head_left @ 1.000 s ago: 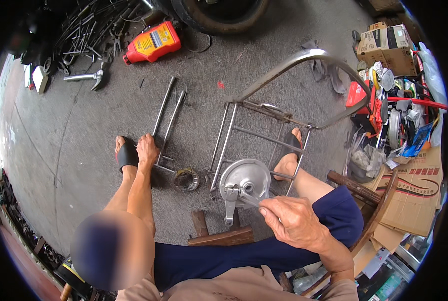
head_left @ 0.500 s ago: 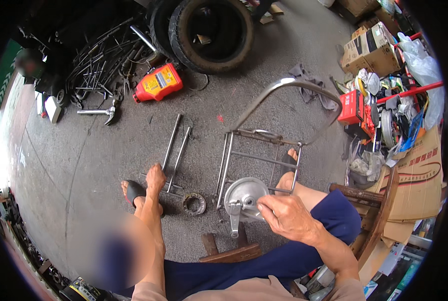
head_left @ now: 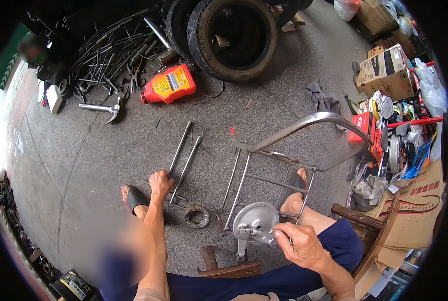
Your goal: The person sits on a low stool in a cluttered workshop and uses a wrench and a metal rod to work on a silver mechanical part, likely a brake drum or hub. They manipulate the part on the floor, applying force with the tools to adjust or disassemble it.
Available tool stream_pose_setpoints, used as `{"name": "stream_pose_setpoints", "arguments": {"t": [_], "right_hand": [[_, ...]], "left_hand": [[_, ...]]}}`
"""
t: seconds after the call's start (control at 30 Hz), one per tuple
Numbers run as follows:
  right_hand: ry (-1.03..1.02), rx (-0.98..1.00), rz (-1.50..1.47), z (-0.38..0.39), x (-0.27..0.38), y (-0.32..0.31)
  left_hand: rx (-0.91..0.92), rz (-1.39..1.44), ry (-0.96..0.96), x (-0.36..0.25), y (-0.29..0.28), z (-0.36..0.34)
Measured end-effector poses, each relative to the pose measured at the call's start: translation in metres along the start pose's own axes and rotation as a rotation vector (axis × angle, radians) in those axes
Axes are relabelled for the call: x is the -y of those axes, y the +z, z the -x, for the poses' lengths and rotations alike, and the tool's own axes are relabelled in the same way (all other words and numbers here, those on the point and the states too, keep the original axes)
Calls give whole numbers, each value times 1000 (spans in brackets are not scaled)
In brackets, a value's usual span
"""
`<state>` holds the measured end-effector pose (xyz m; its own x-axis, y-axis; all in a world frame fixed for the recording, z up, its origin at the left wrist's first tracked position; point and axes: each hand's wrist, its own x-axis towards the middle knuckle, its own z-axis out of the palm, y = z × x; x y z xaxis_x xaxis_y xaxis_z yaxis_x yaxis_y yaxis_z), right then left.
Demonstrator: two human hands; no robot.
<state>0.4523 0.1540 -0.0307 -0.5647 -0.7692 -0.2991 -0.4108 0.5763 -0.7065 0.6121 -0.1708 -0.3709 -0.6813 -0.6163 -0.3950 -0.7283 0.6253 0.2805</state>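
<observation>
Down on the concrete floor (head_left: 83, 150) between your feet: your right hand (head_left: 304, 246) is closed on a small lever or fitting at the edge of a round silver brake drum plate (head_left: 254, 223). The plate stands on edge near a block of wood (head_left: 224, 266) and touches, or nearly touches, the lower rail of a chrome tube rack (head_left: 284, 160). Whether it leans on the rack or only your grip keeps it up, you cannot tell from this view.

Your left hand (head_left: 159, 181) reaches well forward, fingers curled around the near ends of two long steel rods (head_left: 184, 155). A rusty ring-shaped part (head_left: 197, 216) lies just beside them.

Risks, as judged from this:
- Plate on edge, one-hand hold on a small fitting. A slip could let it roll or tip onto your right foot (head_left: 296, 193), which wears only an open sandal inside the rack frame.
- Both arms spread wide while seated low. Leaning toward the rods pulls attention and balance off the plate.
- Rods are round, loose on the floor. Lifting both by one end could let one swing, or roll under your left foot (head_left: 133, 198).
- Rack frame stands propped. A knock from a rod could shift it against your ankle.
- Farther off, a hammer (head_left: 103, 108), a red oil can (head_left: 169, 84) and tyres (head_left: 234, 35) sit toward the far edge, out of the way.
</observation>
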Motion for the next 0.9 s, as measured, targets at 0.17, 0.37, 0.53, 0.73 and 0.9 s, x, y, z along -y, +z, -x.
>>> {"name": "stream_pose_setpoints", "arguments": {"t": [0.17, 0.37, 0.53, 0.73, 0.9], "right_hand": [[-11, 8, 14, 2, 1, -2], [-102, -41, 79, 12, 3, -1], [-155, -78, 131, 19, -3, 2], [-103, -166, 198, 18, -18, 2], [-101, -196, 206, 31, -30, 2]], "left_hand": [[-145, 45, 24, -11, 0, 12], [-331, -15, 15, -9, -51, 5], [-307, -14, 9, -32, -142, -6], [133, 760, 12, -42, -285, 50], [343, 1108, 186, -48, -349, 166]]}}
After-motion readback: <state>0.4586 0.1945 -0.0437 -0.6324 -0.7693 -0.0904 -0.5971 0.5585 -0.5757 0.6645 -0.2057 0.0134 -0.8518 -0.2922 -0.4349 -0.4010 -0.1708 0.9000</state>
